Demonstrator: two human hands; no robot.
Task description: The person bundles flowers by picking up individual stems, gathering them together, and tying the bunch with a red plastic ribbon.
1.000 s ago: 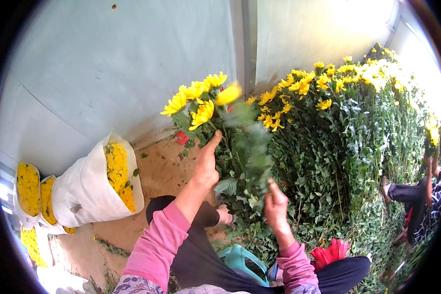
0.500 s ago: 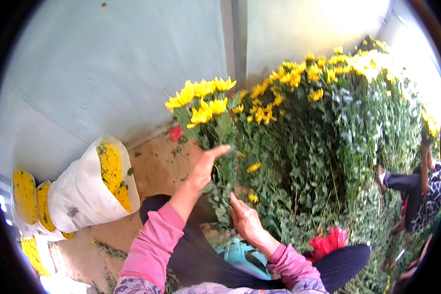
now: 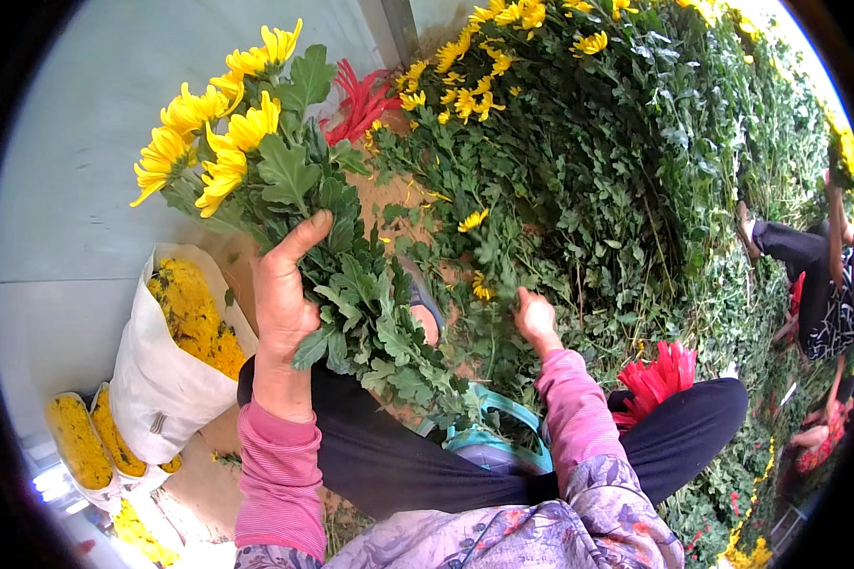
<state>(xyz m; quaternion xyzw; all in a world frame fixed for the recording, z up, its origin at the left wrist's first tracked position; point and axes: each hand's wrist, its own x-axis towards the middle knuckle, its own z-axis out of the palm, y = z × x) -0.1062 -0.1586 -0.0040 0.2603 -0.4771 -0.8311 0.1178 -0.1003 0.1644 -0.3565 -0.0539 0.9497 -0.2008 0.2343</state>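
My left hand (image 3: pixel 287 299) is closed around a bunch of yellow chrysanthemums (image 3: pixel 289 175), its thumb across the leafy stems. The flower heads point up and left, while the stems slant down toward my lap. My right hand (image 3: pixel 539 322) reaches into the edge of a large heap of cut chrysanthemums (image 3: pixel 607 218). Its fingers are closed near blurred leaves; what lies between them is hidden. Two loose yellow flowers, one a chrysanthemum head (image 3: pixel 473 220), lie close to it.
White-wrapped bundles of yellow flowers (image 3: pixel 176 370) stand at the left by the pale wall (image 3: pixel 76 209). Red strips (image 3: pixel 659 381) rest by my right knee, more red strips (image 3: pixel 361 102) by the wall. A teal plastic object (image 3: pixel 503 412) sits between my legs. Another person (image 3: pixel 821 275) sits far right.
My left hand has lifted the bunch toward the left and nearer the camera. My right hand has left the bunch's stems and moved right to the heap. The view has shifted downward.
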